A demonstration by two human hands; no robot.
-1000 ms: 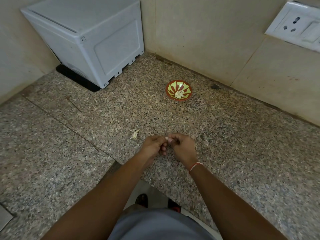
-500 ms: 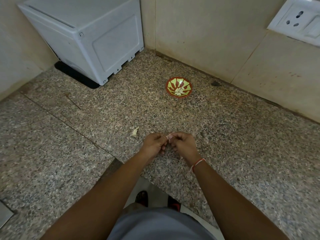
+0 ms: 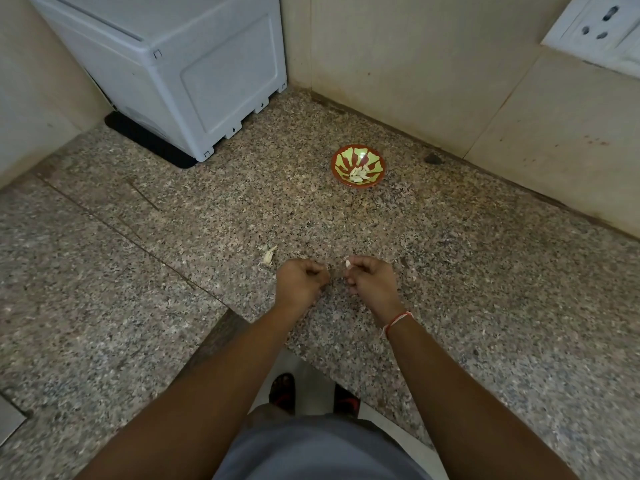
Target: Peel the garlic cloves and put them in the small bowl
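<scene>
A small red and green bowl stands on the granite counter near the back wall, with several peeled garlic cloves in it. My right hand pinches a small white garlic clove between thumb and fingertip, low over the counter in front of the bowl. Just to its left is my left hand, fingers curled inward; I see nothing in it. The two hands are a short gap apart.
A scrap of garlic skin lies on the granite counter left of my left hand. A white plastic appliance fills the back left corner. A wall socket is at the top right. The counter edge runs just below my wrists.
My hands were joined on the clove and have pulled apart; the clove stays with my right hand. The view has tilted slightly, so the bowl sits higher.
</scene>
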